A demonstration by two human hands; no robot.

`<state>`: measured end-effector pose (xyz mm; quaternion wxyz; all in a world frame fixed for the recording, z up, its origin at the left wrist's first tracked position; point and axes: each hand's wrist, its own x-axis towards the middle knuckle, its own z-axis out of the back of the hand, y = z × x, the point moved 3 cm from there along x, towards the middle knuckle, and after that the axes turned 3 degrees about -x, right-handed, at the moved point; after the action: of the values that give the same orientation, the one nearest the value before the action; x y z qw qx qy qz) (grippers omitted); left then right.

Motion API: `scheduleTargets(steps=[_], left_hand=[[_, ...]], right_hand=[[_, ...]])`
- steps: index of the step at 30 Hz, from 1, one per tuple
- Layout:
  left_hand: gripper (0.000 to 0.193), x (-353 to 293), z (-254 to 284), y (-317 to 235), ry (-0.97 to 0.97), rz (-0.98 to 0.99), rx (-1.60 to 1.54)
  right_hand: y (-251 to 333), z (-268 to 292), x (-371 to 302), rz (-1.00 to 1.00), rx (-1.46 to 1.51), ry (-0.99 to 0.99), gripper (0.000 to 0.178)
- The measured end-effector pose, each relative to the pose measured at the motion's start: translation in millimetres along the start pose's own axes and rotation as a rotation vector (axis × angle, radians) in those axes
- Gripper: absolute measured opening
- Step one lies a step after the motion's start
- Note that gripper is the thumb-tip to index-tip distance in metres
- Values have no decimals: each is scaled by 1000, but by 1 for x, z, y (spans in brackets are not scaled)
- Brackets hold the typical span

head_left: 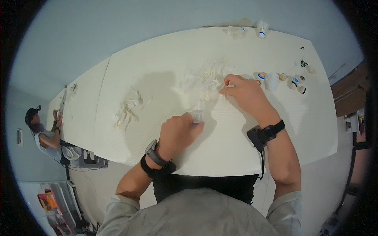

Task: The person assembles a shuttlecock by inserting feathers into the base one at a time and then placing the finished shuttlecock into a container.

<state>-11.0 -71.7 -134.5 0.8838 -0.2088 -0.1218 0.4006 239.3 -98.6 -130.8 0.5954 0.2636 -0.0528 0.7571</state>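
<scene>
My left hand [177, 133], near the front middle of the white table [157, 157], is closed around a small pale, see-through shuttlecock base [196, 115] with a blue band at its lower end. A loose heap of white feathers [210, 74] lies just beyond it. At the heap's right edge, my right hand [250, 96] has its thumb and index finger pinched together; whatever is between the fingertips is too small to make out. A smaller bunch of feathers [128, 112] lies to the left of my left hand.
Shuttlecock corks and parts [282, 77] lie right of my right hand. A whole shuttlecock [262, 30] stands at the far edge beside another piece [237, 31]. Small dark bits [303, 63] sit at the far right. Another person [45, 133] works at the table's far left end.
</scene>
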Motion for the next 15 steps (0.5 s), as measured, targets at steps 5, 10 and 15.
scheduleTargets(steps=[5,10,15], left_hand=[[27,-12,28,-17,139,-57,-327],[29,-2,7,-22,132,-221,-1064],[31,16,-23,-25,161,-153,-1251]], right_hand=[[9,2,10,3,8,240,4],[-1,-3,8,-106,130,194,10],[-8,0,3,-227,263,26,20]])
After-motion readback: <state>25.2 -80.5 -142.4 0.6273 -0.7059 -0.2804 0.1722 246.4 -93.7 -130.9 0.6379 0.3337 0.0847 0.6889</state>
